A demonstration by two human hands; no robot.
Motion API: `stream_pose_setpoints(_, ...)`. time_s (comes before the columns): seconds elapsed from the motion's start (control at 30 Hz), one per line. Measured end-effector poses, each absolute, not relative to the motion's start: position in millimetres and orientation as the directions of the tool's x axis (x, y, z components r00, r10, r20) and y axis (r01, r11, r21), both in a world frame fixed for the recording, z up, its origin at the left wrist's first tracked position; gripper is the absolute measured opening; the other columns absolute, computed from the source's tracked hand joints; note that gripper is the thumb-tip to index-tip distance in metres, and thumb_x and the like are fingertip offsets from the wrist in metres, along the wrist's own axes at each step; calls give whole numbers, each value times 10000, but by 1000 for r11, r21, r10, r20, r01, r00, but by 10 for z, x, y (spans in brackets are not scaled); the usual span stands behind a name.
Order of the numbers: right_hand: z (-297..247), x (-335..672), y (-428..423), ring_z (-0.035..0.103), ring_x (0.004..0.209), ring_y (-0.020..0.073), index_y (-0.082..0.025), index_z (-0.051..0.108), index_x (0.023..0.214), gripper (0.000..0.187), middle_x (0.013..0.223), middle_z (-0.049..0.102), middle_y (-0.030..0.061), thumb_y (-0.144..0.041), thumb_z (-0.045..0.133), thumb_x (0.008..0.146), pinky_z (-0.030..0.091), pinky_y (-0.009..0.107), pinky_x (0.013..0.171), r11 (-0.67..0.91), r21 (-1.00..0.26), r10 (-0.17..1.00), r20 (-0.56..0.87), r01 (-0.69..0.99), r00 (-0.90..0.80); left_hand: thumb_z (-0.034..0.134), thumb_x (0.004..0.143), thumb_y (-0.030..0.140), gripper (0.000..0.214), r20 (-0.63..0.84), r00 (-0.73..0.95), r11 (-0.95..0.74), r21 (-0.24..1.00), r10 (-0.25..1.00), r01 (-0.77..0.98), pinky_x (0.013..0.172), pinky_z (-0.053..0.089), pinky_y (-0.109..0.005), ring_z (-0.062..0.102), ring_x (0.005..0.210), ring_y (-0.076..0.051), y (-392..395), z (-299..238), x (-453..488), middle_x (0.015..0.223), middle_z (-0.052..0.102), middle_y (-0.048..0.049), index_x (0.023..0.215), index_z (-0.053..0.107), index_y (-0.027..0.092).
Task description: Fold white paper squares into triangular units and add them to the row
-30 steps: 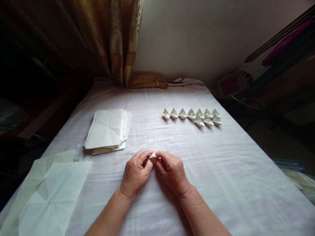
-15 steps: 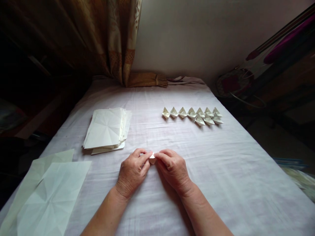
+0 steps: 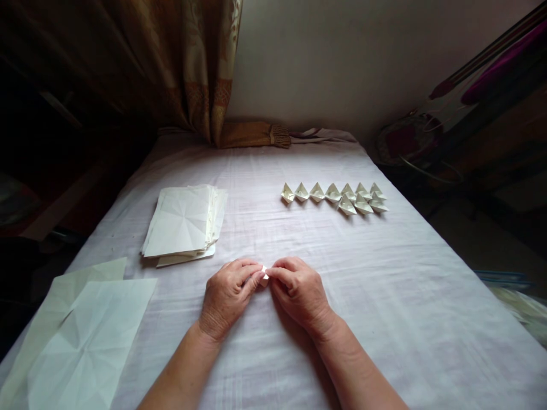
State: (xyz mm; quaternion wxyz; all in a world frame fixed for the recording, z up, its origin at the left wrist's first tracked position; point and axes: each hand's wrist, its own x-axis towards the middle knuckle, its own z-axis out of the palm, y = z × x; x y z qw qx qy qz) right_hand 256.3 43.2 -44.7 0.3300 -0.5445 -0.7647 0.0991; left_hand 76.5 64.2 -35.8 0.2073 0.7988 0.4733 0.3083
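My left hand (image 3: 226, 295) and my right hand (image 3: 299, 290) meet at the middle of the white cloth-covered table (image 3: 410, 296), fingers pinched together on a small folded paper piece (image 3: 265, 273). Only a sliver of that white paper shows between the fingertips. Both hands rest low on the cloth. Farther back on the right, several small folded paper boats (image 3: 335, 196) lie in two short rows. A stack of creased paper squares (image 3: 183, 223) lies back left of my hands.
Large creased paper sheets (image 3: 81, 341) lie at the near left corner. A patterned curtain (image 3: 188, 68) hangs at the back left, its end bunched on the table's far edge. Dark furniture and fabric (image 3: 470, 114) stand to the right, with more papers (image 3: 519, 307) low at the right edge.
Both hands have slid slightly left and farther from me, closing more tightly over the small paper, which shows less now. Nothing else has moved.
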Motion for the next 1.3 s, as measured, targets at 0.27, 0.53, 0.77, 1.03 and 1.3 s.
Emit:
stream_pose_setpoints(0.27, -415, 2541, 425, 594, 762, 158, -218, 735, 824, 158, 817, 673, 39, -186, 582, 848, 464, 272, 724, 375, -579, 914, 362, 724, -183, 655, 824, 253, 54, 156, 244, -283, 676, 957, 680, 625, 480, -224, 591, 629, -106, 640, -314, 801, 819, 654, 13, 805, 681, 211)
stream_pose_setpoints(0.53, -457, 2533, 425, 592, 764, 161, -234, 722, 842, 131, 824, 678, 37, -239, 596, 880, 448, 270, 712, 377, -545, 909, 373, 748, -186, 611, 841, 236, 80, 133, 280, -296, 656, 951, 695, 648, 471, -235, 599, 685, -125, 639, -275, 809, 808, 635, 13, 771, 644, 216)
stream_pose_setpoints(0.77, -412, 2502, 418, 569, 767, 163, -259, 719, 968, 173, 829, 656, 37, -200, 586, 875, 432, 270, 707, 381, -479, 907, 360, 791, -219, 615, 846, 223, 77, 157, 296, -325, 643, 942, 693, 706, 497, -243, 625, 757, -139, 633, -321, 787, 843, 659, 7, 887, 680, 229)
stream_pose_setpoints(1.03, -390, 2468, 413, 535, 757, 169, -247, 707, 963, 153, 825, 624, 38, -197, 611, 856, 386, 279, 683, 365, -398, 915, 321, 842, -245, 524, 925, 235, 210, 251, 375, -451, 482, 892, 751, 778, 512, -254, 632, 834, -157, 531, -371, 757, 929, 672, -22, 1026, 707, 248)
stream_pose_setpoints(1.3, -448, 2455, 395, 536, 762, 171, -243, 715, 992, 165, 832, 624, 41, -220, 609, 867, 382, 286, 693, 371, -385, 906, 351, 845, -237, 522, 933, 260, 225, 244, 434, -495, 326, 867, 805, 705, 496, -226, 613, 800, -149, 521, -365, 732, 891, 666, -14, 1076, 695, 272)
